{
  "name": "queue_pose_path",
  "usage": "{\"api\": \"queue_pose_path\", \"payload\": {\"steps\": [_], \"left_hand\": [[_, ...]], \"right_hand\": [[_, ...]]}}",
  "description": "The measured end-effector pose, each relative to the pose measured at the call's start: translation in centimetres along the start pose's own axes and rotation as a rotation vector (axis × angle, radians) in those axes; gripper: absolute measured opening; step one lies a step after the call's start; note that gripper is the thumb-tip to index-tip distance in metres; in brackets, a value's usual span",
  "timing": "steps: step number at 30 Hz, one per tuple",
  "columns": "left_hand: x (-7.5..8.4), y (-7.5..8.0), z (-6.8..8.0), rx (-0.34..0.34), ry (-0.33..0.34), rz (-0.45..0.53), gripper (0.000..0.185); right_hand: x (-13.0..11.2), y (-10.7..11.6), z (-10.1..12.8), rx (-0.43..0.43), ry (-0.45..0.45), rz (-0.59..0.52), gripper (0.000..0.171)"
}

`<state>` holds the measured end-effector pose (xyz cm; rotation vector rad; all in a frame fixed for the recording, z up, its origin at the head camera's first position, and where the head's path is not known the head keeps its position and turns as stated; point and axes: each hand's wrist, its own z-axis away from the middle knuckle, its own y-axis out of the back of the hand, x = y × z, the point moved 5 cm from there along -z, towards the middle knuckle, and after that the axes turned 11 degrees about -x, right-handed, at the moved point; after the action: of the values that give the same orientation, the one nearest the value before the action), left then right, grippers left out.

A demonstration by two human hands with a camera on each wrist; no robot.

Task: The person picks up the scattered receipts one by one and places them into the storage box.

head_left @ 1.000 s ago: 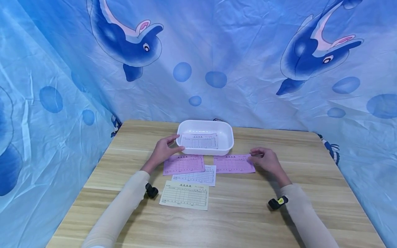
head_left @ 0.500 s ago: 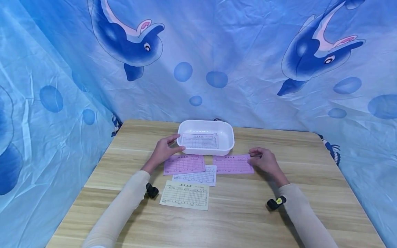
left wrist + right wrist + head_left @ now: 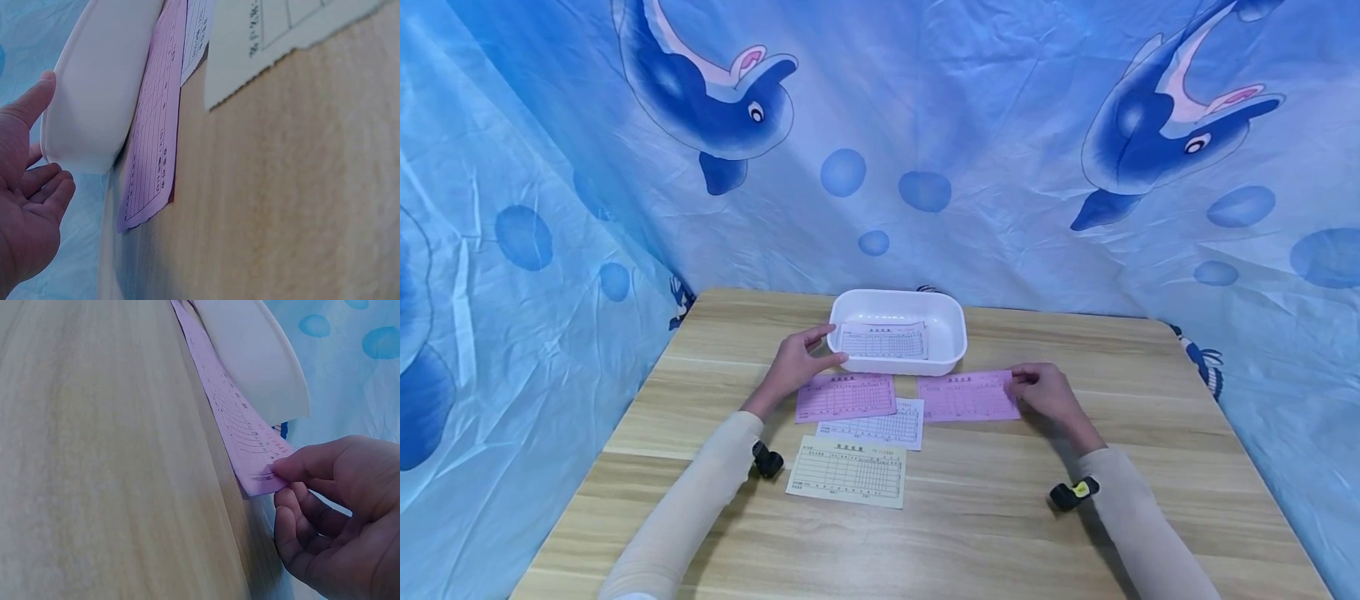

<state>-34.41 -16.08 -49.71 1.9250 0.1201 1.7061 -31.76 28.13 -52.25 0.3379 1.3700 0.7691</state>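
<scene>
Upper frame: blue backdrop (image 3: pixel 1000 125) printed with dolphins and bubbles. Centre: white tray (image 3: pixel 951 333), two pink slips (image 3: pixel 966 396), pale wood-grain table (image 3: pixel 1000 517).

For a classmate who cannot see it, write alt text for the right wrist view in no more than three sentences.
A right hand pinches the near corner of a pink form lying on a pale wooden table, thumb on top. Behind the slip stands the side of a white tray, with blue patterned cloth beyond.
</scene>
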Motion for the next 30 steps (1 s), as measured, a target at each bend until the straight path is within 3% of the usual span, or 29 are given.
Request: {"api": "queue_pose_path", "payload": {"steps": [10,18,30], "left_hand": [[-0.2,0.0,-0.2,-0.003,-0.016,0.0,0.075],[-0.1,0.1,-0.2,-0.006,-0.018,-0.008,0.075],[0.0,0.0,-0.1,-0.005,0.004,-0.005,0.076]], "right_hand": [[0.1,0.5,1.0,-0.04,0.016,-0.088,0.032],[0.4,1.2,1.6,-0.036,0.052,-0.082,0.028],[0.4,1.8,2.5,-0.006,0.036,-0.102,0.027]]}}
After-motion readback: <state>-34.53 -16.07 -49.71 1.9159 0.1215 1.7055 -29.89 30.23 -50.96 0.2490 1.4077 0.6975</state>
